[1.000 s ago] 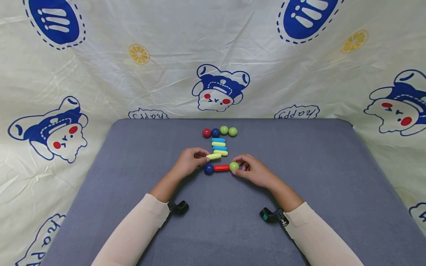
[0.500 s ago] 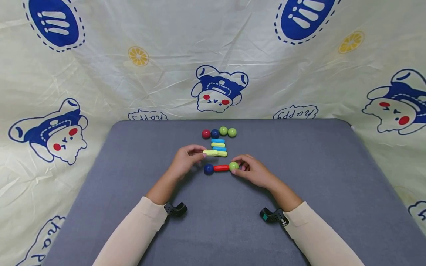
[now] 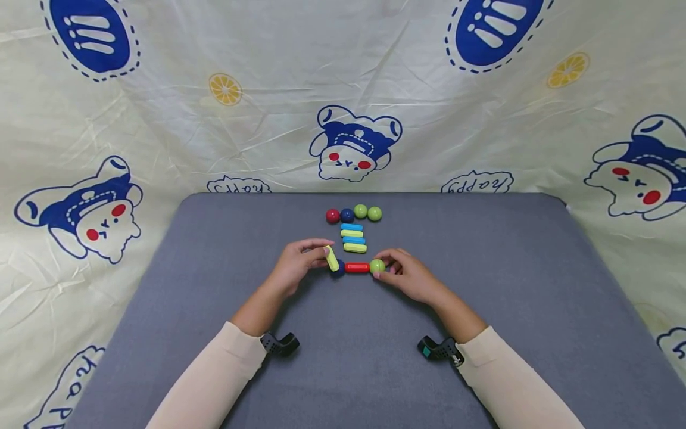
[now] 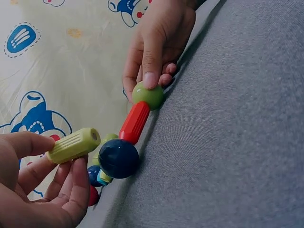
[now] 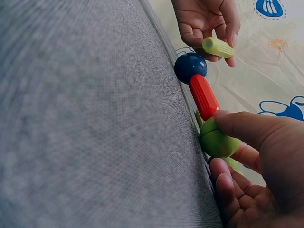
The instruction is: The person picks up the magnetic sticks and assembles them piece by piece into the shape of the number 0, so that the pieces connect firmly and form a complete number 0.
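Observation:
My left hand (image 3: 297, 262) pinches a ridged yellow rod (image 4: 75, 145) between thumb and fingers, its free end tilted toward the dark blue ball (image 4: 118, 158). In the left wrist view a gap shows between rod and ball. The blue ball, a red ridged rod (image 3: 357, 267) and a green ball (image 5: 217, 137) are joined in a line. My right hand (image 3: 409, 275) pinches the green ball at the line's right end, thumb on one side and fingers on the other.
Beyond the hands lie several blue and yellow rods, among them a near yellow rod (image 3: 355, 248). Behind them sit a red ball (image 3: 333, 215), another blue ball (image 3: 347, 215) and two green balls (image 3: 367, 213) on the grey table (image 3: 354, 369). A patterned curtain (image 3: 284, 77) hangs behind.
My left hand has drawn the yellow rod left, away from the rods, and turned it from sideways to pointing at the blue ball. The right hand stays on the green ball.

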Motion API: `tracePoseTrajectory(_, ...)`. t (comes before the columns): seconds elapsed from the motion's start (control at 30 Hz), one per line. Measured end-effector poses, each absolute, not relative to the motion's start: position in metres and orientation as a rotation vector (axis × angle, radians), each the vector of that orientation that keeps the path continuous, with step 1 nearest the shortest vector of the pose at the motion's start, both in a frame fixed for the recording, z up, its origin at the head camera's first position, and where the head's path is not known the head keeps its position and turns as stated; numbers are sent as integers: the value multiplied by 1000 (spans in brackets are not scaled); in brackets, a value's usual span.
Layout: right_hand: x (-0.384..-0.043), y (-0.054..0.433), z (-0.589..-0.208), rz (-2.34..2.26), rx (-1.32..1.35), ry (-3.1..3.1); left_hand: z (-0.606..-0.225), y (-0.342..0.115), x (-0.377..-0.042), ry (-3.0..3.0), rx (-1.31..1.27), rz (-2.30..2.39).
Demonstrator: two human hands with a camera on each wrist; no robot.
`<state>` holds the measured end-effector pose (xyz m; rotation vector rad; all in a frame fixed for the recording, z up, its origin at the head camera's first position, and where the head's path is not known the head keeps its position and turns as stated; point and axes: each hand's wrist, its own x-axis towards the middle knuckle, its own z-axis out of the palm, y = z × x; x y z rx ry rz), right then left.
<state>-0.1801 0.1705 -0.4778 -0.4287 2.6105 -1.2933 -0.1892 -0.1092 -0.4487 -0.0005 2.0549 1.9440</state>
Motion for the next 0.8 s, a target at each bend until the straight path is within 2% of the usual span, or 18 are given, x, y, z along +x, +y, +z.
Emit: tracePoseTrajectory(0.8,-180,168,-478,-1278,-408,2628,-454,-117,-177,2076,-5,1733)
